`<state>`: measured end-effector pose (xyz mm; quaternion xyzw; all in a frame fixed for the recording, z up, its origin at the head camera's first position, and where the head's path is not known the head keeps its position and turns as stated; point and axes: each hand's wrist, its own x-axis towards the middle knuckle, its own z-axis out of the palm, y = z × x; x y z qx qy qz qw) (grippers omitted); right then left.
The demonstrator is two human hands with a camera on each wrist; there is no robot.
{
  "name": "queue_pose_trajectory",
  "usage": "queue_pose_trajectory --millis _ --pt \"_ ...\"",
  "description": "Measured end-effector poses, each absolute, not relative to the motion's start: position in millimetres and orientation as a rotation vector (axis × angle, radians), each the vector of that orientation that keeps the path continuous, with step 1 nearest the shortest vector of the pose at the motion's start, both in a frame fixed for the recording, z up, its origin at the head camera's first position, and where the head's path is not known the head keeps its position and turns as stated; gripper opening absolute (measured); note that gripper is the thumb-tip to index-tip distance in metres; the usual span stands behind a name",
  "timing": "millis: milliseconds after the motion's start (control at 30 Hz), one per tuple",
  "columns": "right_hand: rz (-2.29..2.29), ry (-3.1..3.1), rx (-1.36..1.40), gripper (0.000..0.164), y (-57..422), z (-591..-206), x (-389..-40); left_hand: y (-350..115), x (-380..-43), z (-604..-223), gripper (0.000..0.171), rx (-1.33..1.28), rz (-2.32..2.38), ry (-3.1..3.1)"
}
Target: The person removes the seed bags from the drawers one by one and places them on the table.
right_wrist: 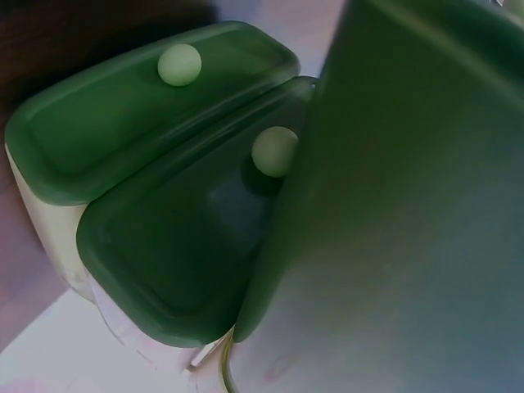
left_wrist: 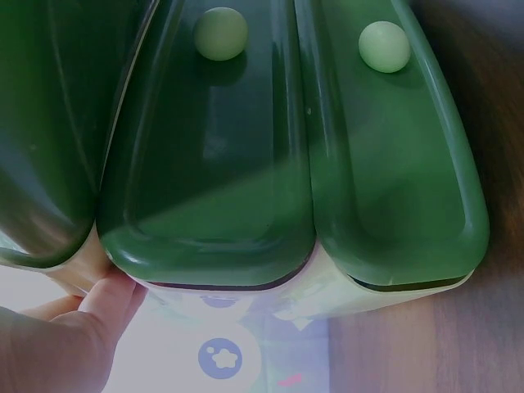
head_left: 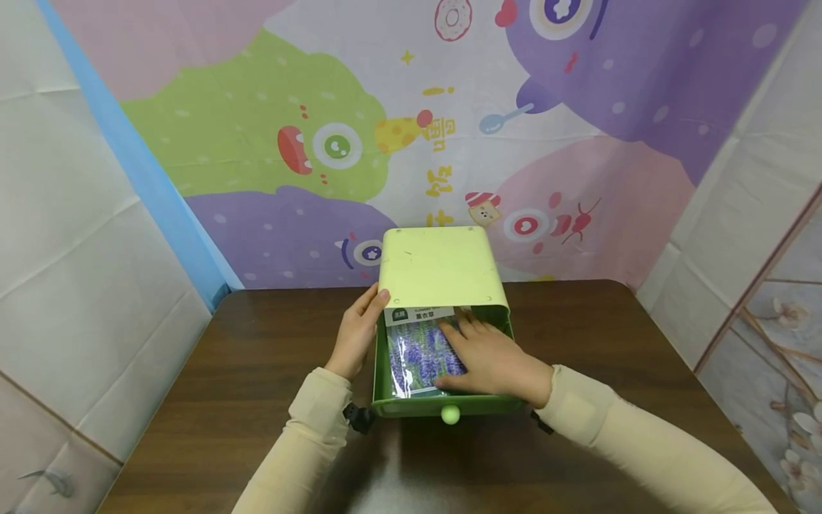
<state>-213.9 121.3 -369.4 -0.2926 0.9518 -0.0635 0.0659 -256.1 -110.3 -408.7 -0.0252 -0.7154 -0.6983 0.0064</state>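
Observation:
A light yellow-green drawer cabinet (head_left: 439, 264) stands on the table, its top drawer (head_left: 411, 408) pulled out toward me. Inside that drawer lies a glossy packet (head_left: 417, 353) printed with purple flowers and a white header. My right hand (head_left: 491, 357) reaches over the drawer's right side with spread fingers and rests on the packet; its fingertips are partly under the cabinet's front edge. Against the cabinet's left side rests my left hand (head_left: 356, 332), thumb at the top front corner. In the left wrist view, its fingers (left_wrist: 106, 303) touch the cabinet's side.
Below the pulled-out drawer are two closed green drawers, a middle one (left_wrist: 213, 164) and a bottom one (left_wrist: 393, 147), each with a round pale knob. The dark wooden table (head_left: 270, 343) extends around the cabinet. A cartoon-printed cloth (head_left: 411, 178) hangs behind it.

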Motion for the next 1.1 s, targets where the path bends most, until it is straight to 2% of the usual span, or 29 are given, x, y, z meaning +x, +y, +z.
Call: queue_pose_trajectory --millis 533,833,1100 --pt "-0.312 2.925 -0.913 0.085 122 -360 -209 -110 -256 -407 0.066 -0.087 -2.160 -2.242" --pt "-0.669 2.885 -0.826 0.072 125 -361 -209 -110 -256 -408 0.067 -0.098 -2.157 -2.239" --pt "-1.148 2.668 -0.592 0.062 127 -363 -215 -110 -256 -409 0.066 -0.096 -2.150 -2.244"
